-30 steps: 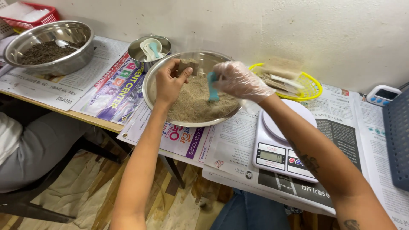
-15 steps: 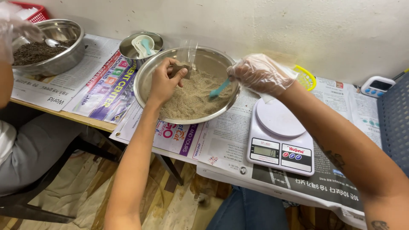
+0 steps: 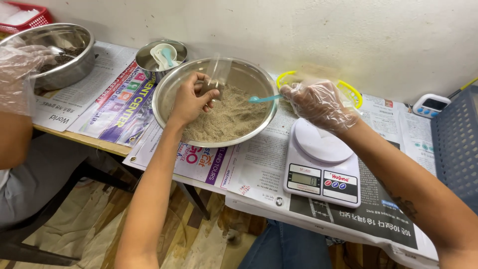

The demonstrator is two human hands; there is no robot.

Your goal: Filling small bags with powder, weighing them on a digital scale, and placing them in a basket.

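Head view. The left hand [image 3: 191, 102], bare, is closed around a small clear packet [image 3: 215, 79] partly filled with tan powder, held upright over the large steel bowl [image 3: 164, 97] at about the bowl's 11 o'clock. The right hand [image 3: 318, 102], in a thin clear plastic glove, pinches the handle of a teal plastic spoon [image 3: 264, 98] at the bowl's 3 o'clock rim; the spoon lies nearly level, its scoop end pointing toward the packet. The bowl holds a mound of tan powder [image 3: 226, 122] and sits on spread newspapers [image 3: 259, 164].

At 5 o'clock from the bowl stands a white digital kitchen scale [image 3: 321, 167], directly under the right forearm. A yellow basket [image 3: 348, 89] shows behind the right hand. At the bowl's 10 o'clock is a small steel cup [image 3: 144, 60] holding pale plastic spoons. Farther toward 9 o'clock, another person's gloved hand [image 3: 20, 69] hangs before a second steel bowl [image 3: 74, 67] of dark material. A white timer [image 3: 430, 105] sits at far right.
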